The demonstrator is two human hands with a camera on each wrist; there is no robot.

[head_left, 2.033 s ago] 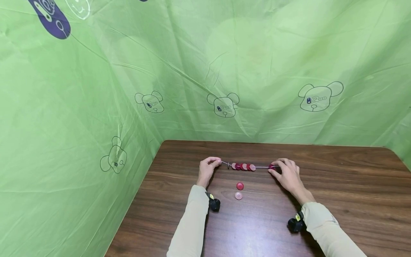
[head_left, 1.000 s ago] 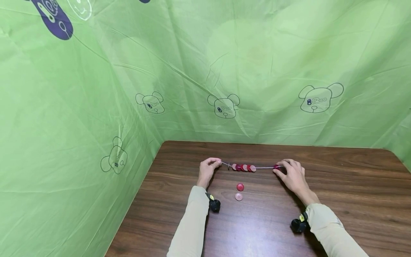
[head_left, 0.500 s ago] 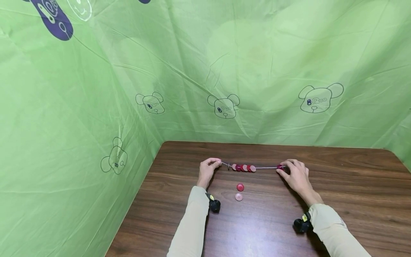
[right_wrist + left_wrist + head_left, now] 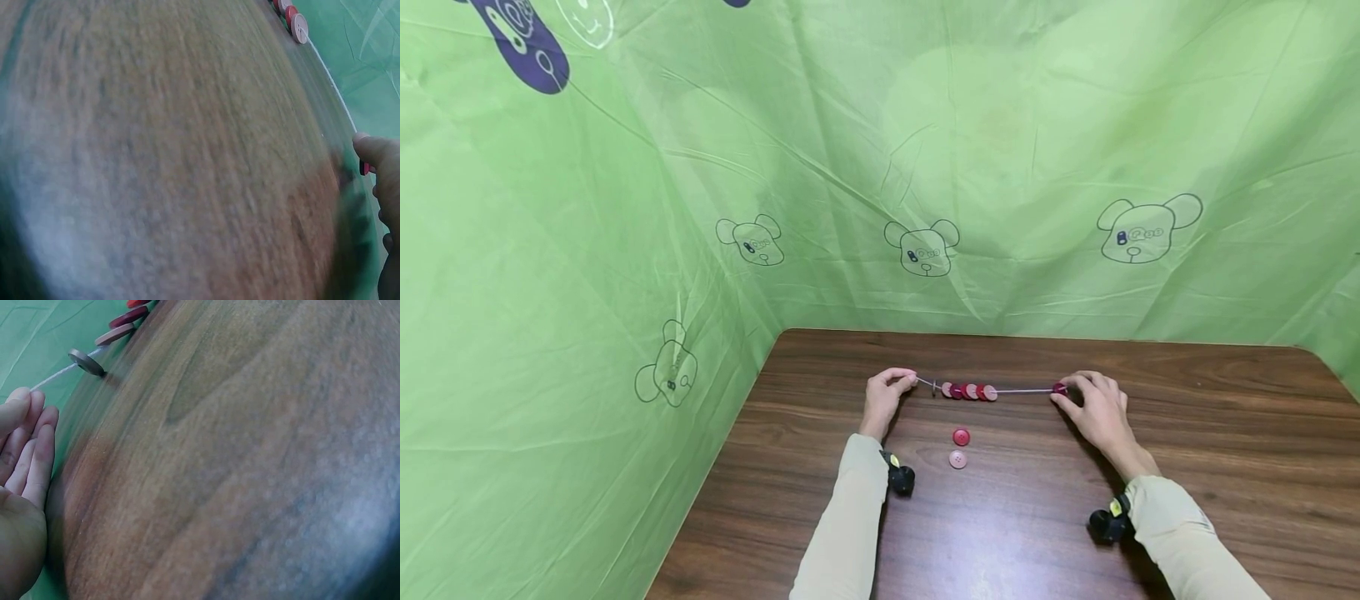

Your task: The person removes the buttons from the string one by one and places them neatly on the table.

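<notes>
A pale string [image 4: 1026, 391] is stretched between both hands, low over the far part of the table. At its left end, the left hand [image 4: 882, 402] pinches the string between thumb and fingertip. A row of pink and red buttons [image 4: 972, 392] is threaded along it, overlapping one another. Left of that row a grey button [image 4: 86, 362] stands on edge on the string in the left wrist view. The right hand [image 4: 1097, 411] pinches a dark red button [image 4: 1059, 388] towards the string's right end, some way from the row; its fingers partly cover that button in the right wrist view.
Nearer the person, a loose red button [image 4: 961, 437] and a pink button [image 4: 958, 459] lie flat on the brown wooden table [image 4: 1015, 517]. Green printed cloth [image 4: 1000, 142] hangs behind the table and along its left side.
The right hand has moved to the right along the string with the dark red button, widening the gap to the row. The left hand and the other buttons have stayed put.
</notes>
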